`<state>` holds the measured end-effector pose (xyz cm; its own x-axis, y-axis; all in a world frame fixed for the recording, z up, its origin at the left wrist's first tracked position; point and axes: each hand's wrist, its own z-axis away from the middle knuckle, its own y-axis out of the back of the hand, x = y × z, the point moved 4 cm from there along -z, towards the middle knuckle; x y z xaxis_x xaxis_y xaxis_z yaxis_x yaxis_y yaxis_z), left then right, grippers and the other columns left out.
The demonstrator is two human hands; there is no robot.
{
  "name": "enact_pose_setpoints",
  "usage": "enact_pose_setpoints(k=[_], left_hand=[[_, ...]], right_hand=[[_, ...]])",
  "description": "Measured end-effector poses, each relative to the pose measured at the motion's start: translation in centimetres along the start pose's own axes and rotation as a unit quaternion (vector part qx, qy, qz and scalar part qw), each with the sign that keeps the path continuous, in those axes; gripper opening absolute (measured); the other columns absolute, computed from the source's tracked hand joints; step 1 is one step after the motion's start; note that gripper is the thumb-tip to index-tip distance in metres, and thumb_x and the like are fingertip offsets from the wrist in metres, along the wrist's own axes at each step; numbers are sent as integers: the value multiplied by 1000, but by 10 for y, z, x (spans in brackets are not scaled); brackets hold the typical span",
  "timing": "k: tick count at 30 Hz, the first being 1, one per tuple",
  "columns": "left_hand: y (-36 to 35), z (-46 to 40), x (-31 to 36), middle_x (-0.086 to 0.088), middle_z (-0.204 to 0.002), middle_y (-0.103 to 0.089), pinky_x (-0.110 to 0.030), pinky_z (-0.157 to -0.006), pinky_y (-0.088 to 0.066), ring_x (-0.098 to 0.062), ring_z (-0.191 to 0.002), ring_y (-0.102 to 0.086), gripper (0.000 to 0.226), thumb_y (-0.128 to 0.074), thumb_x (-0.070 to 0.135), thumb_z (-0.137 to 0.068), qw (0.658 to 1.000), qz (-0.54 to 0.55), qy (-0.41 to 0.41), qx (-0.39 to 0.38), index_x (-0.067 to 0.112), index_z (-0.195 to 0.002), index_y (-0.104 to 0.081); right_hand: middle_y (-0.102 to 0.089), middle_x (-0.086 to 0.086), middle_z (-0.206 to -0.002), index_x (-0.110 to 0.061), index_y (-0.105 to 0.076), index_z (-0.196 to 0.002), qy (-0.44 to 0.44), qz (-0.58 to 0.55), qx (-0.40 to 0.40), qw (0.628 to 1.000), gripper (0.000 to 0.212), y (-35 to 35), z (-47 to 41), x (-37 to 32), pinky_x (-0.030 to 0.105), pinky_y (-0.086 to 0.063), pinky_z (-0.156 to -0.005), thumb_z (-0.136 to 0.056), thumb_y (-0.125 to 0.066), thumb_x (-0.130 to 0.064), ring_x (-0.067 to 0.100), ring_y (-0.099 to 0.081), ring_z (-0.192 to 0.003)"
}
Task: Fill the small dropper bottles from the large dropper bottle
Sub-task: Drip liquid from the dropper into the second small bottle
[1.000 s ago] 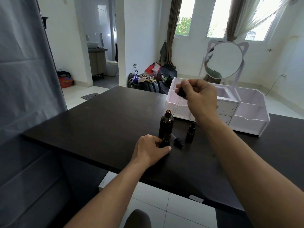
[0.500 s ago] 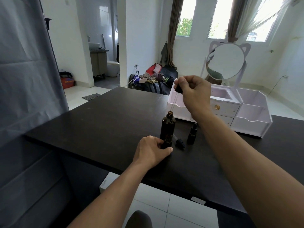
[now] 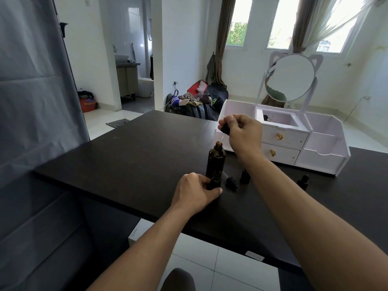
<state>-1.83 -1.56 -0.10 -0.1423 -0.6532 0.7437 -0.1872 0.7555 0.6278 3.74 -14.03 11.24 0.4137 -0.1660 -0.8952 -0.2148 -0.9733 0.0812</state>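
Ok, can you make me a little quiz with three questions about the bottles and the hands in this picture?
1. Where is the dropper?
A. above the large bottle
B. in a drawer
C. on the floor

2. What colour is the organiser?
A. white
B. red
C. green

3. The large bottle is:
A. open
B. capped
C. lying down

Answers:
1 A, the right hand pinches it over the neck.
2 A, its walls and drawers are white.
3 A, its mouth shows bare while the left hand holds a small bottle.
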Motion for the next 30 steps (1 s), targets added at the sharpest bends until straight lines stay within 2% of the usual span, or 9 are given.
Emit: enact_pose_setpoints(k=[6, 13, 18, 22, 27, 30], left_hand=[[0, 0, 0, 11, -77, -64, -22, -70, -51, -4, -75, -62, 36, -75, 46, -77, 1000, 3, 9, 0, 21, -103, -74], [0, 0, 0, 9, -85, -67, -21, -71, -50, -3, -77, -61, 37, -75, 46, -78, 1000, 1, 10, -5, 21, -105, -73], [0, 1, 1, 7, -87, -68, -25, -74, -53, -5, -80, -63, 37, -74, 46, -78, 1000, -3, 7, -3, 21, -105, -73], [0, 1, 1, 9, -84, -66, -21, -70, -50, -3, -76, -61, 37, -75, 45, -78, 1000, 2, 6, -1, 20, -105, -73], [1, 1, 1, 14, -78, -60, -17, -66, -47, 0, -71, -57, 37, -75, 46, -78, 1000, -1, 7, 2, 21, -105, -73], [1, 0, 2, 14, -75, -59, -17, -64, -46, 1, -69, -56, 35, -74, 47, -78, 1000, -10, 7, 1, 22, -103, -74]], right_hand=[[-74, 8, -87, -23, -66, -73, 10, 12, 9, 1000, 28, 0, 1, -1, 42, -58, -89, -98, -56, -13, 22, -72, -84], [-73, 3, -78, -23, -69, -74, 19, 29, -1, 999, 27, 0, -1, 2, 41, -60, -84, -97, -58, -13, 18, -73, -76], [-74, 0, -81, -20, -72, -84, 43, 98, -40, 993, 16, -4, 0, 2, 43, -60, -83, -95, -61, -17, 17, -72, -78], [-74, 3, -85, -11, -74, -97, 70, 155, -68, 983, 14, -7, 2, 0, 44, -60, -82, -93, -64, -20, 20, -71, -82], [-74, 1, -84, -12, -74, -97, 62, 150, -47, 986, 17, -3, 0, -6, 43, -59, -83, -92, -66, -26, 17, -72, -82], [-71, -7, -75, -12, -74, -93, 63, 124, -20, 990, 16, 1, -3, -13, 41, -59, -83, -92, -66, -26, 11, -71, -77]])
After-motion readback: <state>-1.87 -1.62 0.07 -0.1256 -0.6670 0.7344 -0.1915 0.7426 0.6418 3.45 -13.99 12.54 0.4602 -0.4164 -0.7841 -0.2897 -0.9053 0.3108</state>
